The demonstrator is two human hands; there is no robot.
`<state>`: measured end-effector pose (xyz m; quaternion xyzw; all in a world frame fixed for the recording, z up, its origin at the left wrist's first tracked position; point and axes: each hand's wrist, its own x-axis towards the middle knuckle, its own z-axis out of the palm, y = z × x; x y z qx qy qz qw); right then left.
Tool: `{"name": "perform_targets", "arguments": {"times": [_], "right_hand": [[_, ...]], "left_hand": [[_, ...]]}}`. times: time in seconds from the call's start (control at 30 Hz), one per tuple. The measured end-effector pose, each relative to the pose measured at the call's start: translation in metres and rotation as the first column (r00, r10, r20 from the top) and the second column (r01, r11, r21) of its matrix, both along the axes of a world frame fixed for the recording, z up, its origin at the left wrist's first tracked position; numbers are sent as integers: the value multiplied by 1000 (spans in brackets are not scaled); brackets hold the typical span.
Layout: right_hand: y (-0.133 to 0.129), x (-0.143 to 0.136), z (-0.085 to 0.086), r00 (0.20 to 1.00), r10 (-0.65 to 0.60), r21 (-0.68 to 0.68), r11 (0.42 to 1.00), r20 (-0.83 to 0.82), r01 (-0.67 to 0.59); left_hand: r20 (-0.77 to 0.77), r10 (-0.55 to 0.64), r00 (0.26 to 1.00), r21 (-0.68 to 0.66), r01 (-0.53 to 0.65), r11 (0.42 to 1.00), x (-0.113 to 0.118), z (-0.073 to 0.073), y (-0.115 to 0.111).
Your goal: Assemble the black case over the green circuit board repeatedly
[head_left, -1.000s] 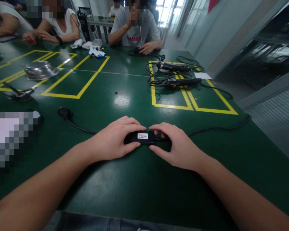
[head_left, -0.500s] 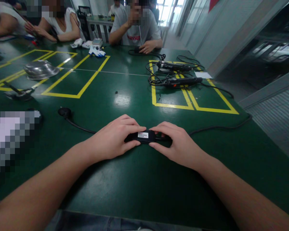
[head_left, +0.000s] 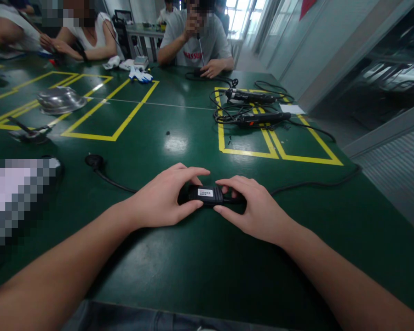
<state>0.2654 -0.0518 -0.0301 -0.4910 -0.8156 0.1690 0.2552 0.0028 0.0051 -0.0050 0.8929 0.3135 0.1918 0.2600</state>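
A small black inline box (head_left: 211, 194) with a white printed label lies on the green table, joined to a black power cord. My left hand (head_left: 174, 195) curves round its left part; the index finger is lifted clear and the thumb rests at the near edge, so the hand is open. At the box's right end, my right hand (head_left: 250, 202) has index finger and thumb on opposite long sides, closed lightly on it. Left of my hands, the cord (head_left: 119, 185) ends in a black plug (head_left: 94, 161). The cord's other part (head_left: 317, 183) runs out to the right table edge.
Two black corded tools (head_left: 250, 95) lie with tangled cables inside yellow tape outlines. At left are a metal bowl (head_left: 61, 99), a dark metal piece (head_left: 29, 133) and a blurred-out object (head_left: 17, 193). White-and-blue gloves (head_left: 140, 75) lie farther back. Several people (head_left: 196, 43) sit across the table.
My left index finger has lifted off the box's far edge, widening that hand's gap. My right fingers have spread very slightly. The box stays in about the same place.
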Motion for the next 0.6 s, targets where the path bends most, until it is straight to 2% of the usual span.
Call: {"name": "perform_targets", "arguments": {"times": [0.13,0.2,0.27,0.4,0.5,0.6], "right_hand": [[-1,0,0,997,-66,-15,998,-27,65],[-1,0,1,997,-61,-30,998,-37,60],[0,0,2,999,-29,-31,999,-17,28],[2,1,4,1000,17,-16,1000,11,-16],[2,1,4,999,32,-12,999,-9,-32],[2,0,4,999,42,-2,999,-26,-42]], "left_hand": [[63,195,979,41,-197,979,-1,-5,8],[25,288,957,71,-289,955,-2,-9,13],[-51,325,944,83,-320,944,-3,-13,18],[-109,284,953,157,-265,951,-5,-15,20],[-87,240,967,219,-217,951,-7,-7,15],[-190,85,978,48,-77,996,-7,4,9]]}}
